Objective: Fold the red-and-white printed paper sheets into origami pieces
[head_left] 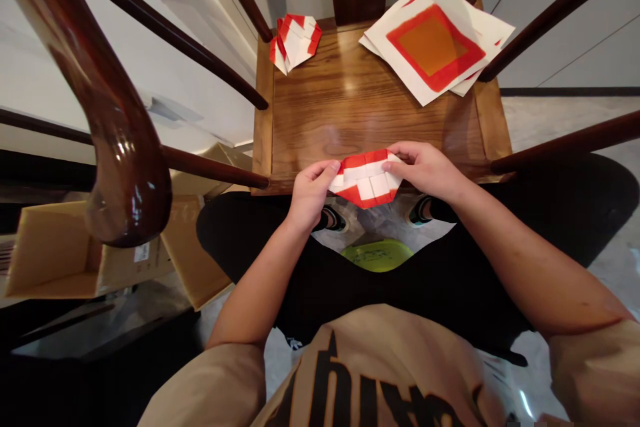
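Red-and-white folded paper point(369, 181), seemingly mid-shaping, sits over the near edge of the seat point(340, 107), its ends pinched in the closed grip of left hand point(313, 192) and right hand point(425, 165), any further crease likely needing even pressure.

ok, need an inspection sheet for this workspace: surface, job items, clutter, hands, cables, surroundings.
Surface: brown wooden seat.
Job items: red-and-white folded paper, held up; similar folded pieces at back left; sheets overlapping at back right, top one orange-centred.
Clutter: open box at left; green item low between the legs, partly hidden.
Hands: left hand pinches the paper's left end, right hand its right.
Cables: nothing seen.
Surroundings: dark rails, pale floor.
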A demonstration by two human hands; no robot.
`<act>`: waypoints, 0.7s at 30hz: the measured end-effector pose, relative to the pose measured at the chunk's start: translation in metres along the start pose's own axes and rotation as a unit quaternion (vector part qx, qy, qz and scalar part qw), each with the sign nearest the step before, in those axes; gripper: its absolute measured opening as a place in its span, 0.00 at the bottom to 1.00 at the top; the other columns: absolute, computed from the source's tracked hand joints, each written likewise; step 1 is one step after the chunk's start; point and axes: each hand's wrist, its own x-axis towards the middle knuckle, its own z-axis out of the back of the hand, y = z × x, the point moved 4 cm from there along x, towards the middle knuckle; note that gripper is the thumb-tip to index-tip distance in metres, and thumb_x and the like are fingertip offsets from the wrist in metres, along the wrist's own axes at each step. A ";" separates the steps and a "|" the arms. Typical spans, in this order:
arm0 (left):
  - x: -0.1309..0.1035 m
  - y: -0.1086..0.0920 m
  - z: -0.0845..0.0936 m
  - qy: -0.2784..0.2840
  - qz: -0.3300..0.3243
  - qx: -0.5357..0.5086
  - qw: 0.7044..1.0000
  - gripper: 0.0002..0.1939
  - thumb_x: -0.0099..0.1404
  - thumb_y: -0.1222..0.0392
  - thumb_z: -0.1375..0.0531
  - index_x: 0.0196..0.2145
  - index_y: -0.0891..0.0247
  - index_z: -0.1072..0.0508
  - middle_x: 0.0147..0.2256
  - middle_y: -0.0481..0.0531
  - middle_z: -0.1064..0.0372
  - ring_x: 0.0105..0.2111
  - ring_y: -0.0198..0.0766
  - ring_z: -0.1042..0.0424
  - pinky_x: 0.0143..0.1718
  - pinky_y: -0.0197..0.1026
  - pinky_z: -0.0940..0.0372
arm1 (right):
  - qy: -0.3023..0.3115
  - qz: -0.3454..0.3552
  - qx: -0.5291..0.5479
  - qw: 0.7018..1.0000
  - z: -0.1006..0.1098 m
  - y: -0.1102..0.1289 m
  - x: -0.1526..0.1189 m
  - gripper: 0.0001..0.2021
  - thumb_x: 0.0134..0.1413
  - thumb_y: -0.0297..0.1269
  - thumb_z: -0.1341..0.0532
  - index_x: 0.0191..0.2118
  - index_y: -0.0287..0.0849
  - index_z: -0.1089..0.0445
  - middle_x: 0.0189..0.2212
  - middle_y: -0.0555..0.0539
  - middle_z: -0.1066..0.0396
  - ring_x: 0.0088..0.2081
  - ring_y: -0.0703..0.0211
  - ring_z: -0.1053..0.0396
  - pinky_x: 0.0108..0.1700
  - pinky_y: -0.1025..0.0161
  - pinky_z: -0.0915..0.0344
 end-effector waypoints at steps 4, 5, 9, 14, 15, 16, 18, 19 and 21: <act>-0.001 -0.002 -0.003 0.055 0.024 -0.024 0.998 0.25 0.63 0.37 0.39 0.36 0.65 0.21 0.29 0.54 0.23 0.28 0.38 0.25 0.27 0.38 0.32 | -0.031 -0.011 0.045 0.998 0.001 -0.002 0.001 0.10 0.52 0.43 0.35 0.37 0.43 0.25 0.33 0.48 0.24 0.34 0.56 0.28 0.34 0.61 0.31; -0.002 -0.002 -0.004 0.068 0.026 -0.028 0.997 0.26 0.64 0.36 0.41 0.35 0.65 0.21 0.29 0.54 0.24 0.27 0.39 0.25 0.26 0.39 0.33 | -0.039 -0.011 0.054 0.998 0.002 -0.003 0.001 0.10 0.52 0.43 0.35 0.37 0.43 0.26 0.33 0.48 0.24 0.34 0.57 0.28 0.34 0.61 0.31; -0.003 -0.003 -0.007 0.091 0.029 -0.026 0.995 0.26 0.62 0.36 0.39 0.29 0.64 0.23 0.25 0.54 0.26 0.23 0.37 0.28 0.24 0.39 0.34 | -0.066 -0.011 0.069 0.995 0.004 -0.006 0.002 0.10 0.51 0.42 0.34 0.37 0.43 0.25 0.34 0.48 0.24 0.34 0.57 0.28 0.34 0.61 0.32; -0.004 0.001 -0.007 0.063 0.038 -0.013 0.997 0.26 0.60 0.35 0.38 0.27 0.65 0.23 0.23 0.52 0.27 0.21 0.34 0.31 0.23 0.37 0.36 | -0.066 -0.002 0.065 0.996 -0.001 -0.002 0.000 0.10 0.51 0.44 0.34 0.36 0.43 0.26 0.33 0.48 0.25 0.33 0.58 0.29 0.33 0.61 0.33; -0.003 0.002 -0.006 0.048 0.035 -0.008 0.998 0.26 0.60 0.35 0.37 0.27 0.65 0.23 0.24 0.52 0.26 0.21 0.34 0.31 0.23 0.37 0.36 | -0.058 -0.002 0.066 0.996 -0.003 0.000 0.000 0.11 0.50 0.43 0.34 0.36 0.43 0.26 0.33 0.48 0.25 0.32 0.58 0.29 0.33 0.61 0.33; -0.003 0.002 -0.005 0.035 0.028 -0.003 0.999 0.26 0.60 0.36 0.37 0.27 0.65 0.23 0.24 0.52 0.26 0.22 0.34 0.31 0.23 0.37 0.36 | -0.048 -0.004 0.064 0.997 -0.004 0.001 -0.001 0.11 0.50 0.43 0.34 0.36 0.43 0.27 0.32 0.48 0.25 0.32 0.58 0.30 0.33 0.61 0.33; -0.003 0.001 -0.004 0.014 0.007 0.012 1.000 0.25 0.60 0.37 0.37 0.25 0.65 0.23 0.23 0.50 0.27 0.22 0.33 0.31 0.24 0.36 0.36 | -0.028 -0.011 0.050 0.998 -0.006 0.004 -0.002 0.11 0.50 0.44 0.34 0.35 0.42 0.27 0.31 0.49 0.26 0.31 0.59 0.31 0.32 0.62 0.35; -0.003 0.000 -0.004 0.010 -0.005 0.021 1.000 0.25 0.60 0.38 0.36 0.24 0.65 0.24 0.23 0.50 0.27 0.22 0.33 0.31 0.24 0.36 0.36 | -0.017 -0.014 0.037 0.999 -0.007 0.004 -0.002 0.11 0.50 0.44 0.34 0.34 0.42 0.27 0.30 0.49 0.26 0.30 0.59 0.31 0.31 0.62 0.36; -0.004 -0.002 -0.004 0.007 -0.022 0.040 0.999 0.24 0.59 0.38 0.36 0.22 0.64 0.24 0.23 0.49 0.27 0.23 0.33 0.31 0.25 0.35 0.36 | 0.001 -0.012 0.007 1.000 -0.008 0.006 -0.003 0.12 0.50 0.45 0.34 0.34 0.41 0.27 0.29 0.50 0.28 0.29 0.60 0.33 0.29 0.63 0.39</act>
